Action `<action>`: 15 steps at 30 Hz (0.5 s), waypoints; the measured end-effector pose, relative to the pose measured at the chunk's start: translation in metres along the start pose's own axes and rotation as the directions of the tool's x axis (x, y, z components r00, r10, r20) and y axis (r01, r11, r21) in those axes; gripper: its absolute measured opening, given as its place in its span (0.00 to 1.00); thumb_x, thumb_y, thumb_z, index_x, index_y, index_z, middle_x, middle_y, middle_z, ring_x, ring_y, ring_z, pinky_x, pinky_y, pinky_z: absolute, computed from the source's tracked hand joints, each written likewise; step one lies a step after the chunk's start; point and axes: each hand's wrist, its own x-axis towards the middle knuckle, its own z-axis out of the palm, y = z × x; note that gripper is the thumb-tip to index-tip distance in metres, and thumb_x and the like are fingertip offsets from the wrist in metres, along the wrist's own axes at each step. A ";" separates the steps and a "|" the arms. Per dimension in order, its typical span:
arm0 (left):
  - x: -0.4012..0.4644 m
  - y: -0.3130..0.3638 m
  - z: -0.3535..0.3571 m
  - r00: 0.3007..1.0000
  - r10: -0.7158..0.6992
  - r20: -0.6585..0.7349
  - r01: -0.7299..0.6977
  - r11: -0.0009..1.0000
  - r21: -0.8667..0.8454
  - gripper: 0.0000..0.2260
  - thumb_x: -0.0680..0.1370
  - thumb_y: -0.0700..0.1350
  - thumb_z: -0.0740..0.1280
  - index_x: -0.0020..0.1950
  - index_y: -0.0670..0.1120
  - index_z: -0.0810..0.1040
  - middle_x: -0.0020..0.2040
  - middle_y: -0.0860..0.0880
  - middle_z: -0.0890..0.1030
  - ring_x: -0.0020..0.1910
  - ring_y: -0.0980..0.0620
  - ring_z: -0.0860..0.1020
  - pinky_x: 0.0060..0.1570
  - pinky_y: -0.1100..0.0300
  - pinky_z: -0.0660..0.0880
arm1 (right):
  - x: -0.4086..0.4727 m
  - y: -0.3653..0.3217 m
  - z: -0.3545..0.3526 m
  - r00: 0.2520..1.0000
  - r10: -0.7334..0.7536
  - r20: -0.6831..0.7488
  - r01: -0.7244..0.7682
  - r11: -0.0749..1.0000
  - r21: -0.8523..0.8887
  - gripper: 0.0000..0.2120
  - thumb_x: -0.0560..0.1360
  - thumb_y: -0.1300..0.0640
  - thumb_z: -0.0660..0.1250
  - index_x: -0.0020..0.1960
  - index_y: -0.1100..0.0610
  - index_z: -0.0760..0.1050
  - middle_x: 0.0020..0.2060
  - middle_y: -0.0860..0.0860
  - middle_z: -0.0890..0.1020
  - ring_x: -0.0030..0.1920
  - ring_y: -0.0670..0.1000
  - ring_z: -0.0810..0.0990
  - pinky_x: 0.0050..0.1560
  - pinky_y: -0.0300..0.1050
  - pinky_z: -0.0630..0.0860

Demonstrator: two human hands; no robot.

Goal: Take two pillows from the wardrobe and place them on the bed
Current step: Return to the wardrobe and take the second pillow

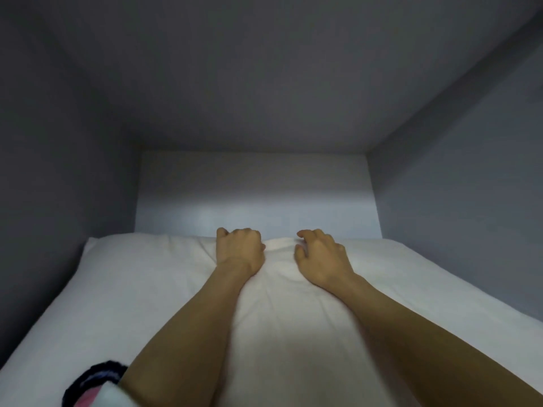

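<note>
My left hand (239, 250) is clenched on the far edge of the white pillow (147, 289) inside the wardrobe (440, 201); my right hand (320, 257) hooks it, fingers loosely curled, to drag it near.

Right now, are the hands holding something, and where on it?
Both hands are on the white pillow at its far edge. The left hand is closed on the fabric there. The right hand rests with curled fingers; its grip cannot be told.
</note>
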 end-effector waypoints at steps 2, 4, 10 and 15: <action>-0.004 0.004 -0.003 0.988 -0.012 -0.155 0.009 1.000 -0.016 0.11 0.80 0.46 0.55 0.52 0.45 0.76 0.52 0.46 0.80 0.50 0.45 0.77 0.55 0.53 0.64 | -0.002 0.001 -0.005 0.999 -0.015 -0.028 0.015 1.000 0.010 0.20 0.78 0.53 0.54 0.69 0.55 0.63 0.66 0.55 0.70 0.65 0.57 0.68 0.64 0.54 0.65; -0.010 0.009 -0.014 0.955 -0.020 -0.297 0.005 0.999 -0.050 0.11 0.81 0.45 0.55 0.52 0.43 0.75 0.50 0.45 0.79 0.49 0.44 0.76 0.53 0.54 0.65 | -0.006 0.003 -0.014 0.998 -0.036 -0.056 0.038 0.999 0.021 0.22 0.78 0.52 0.54 0.71 0.55 0.60 0.68 0.55 0.68 0.66 0.57 0.65 0.65 0.54 0.64; -0.029 0.027 -0.084 0.836 0.001 -0.549 -0.068 0.993 -0.101 0.08 0.80 0.42 0.60 0.43 0.40 0.74 0.42 0.40 0.77 0.42 0.40 0.75 0.47 0.49 0.67 | -0.015 0.000 -0.069 0.974 -0.143 -0.178 0.160 0.984 0.083 0.28 0.78 0.50 0.56 0.74 0.52 0.49 0.75 0.52 0.56 0.73 0.54 0.54 0.72 0.58 0.56; -0.055 0.052 -0.161 0.719 0.028 -0.695 -0.152 0.981 -0.118 0.05 0.75 0.37 0.65 0.40 0.40 0.73 0.37 0.40 0.77 0.36 0.41 0.74 0.40 0.50 0.71 | -0.026 -0.014 -0.135 0.922 -0.240 -0.305 0.276 0.957 0.083 0.26 0.79 0.50 0.54 0.74 0.51 0.51 0.73 0.51 0.62 0.73 0.53 0.56 0.73 0.59 0.48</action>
